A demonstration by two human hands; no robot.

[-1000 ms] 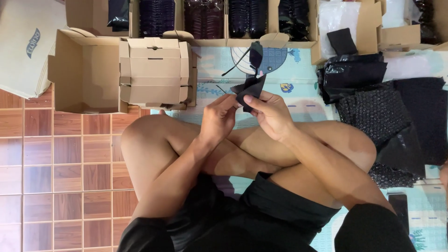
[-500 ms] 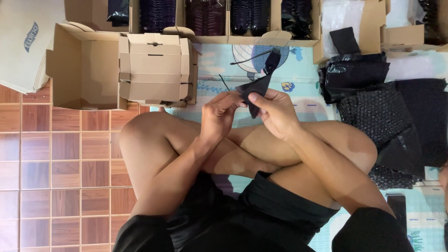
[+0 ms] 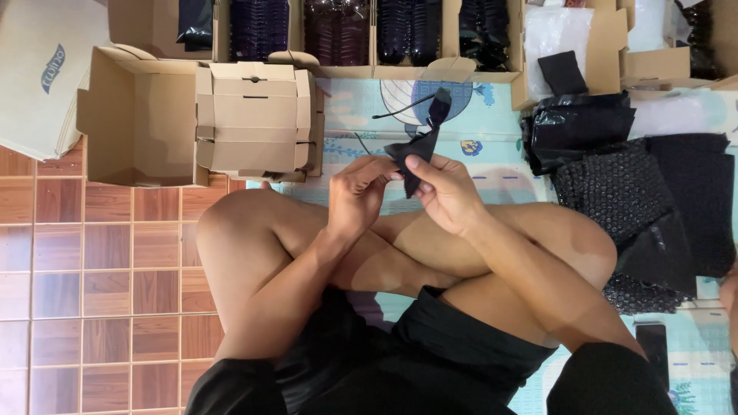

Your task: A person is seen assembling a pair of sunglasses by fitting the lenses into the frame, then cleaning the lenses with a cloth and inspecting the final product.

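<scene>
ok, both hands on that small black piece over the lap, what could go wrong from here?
1. The black piece is pinched only at fingertips of the left hand and right hand; it may slip onto the mat.
2. Its thin black cord trails loose and could snag.
3. The stacked folded boxes stand close to the left hand; an elbow swing might topple them.

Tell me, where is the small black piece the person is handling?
Head view, upper centre: the black piece is pinched between the left hand and right hand, above the crossed legs.
</scene>
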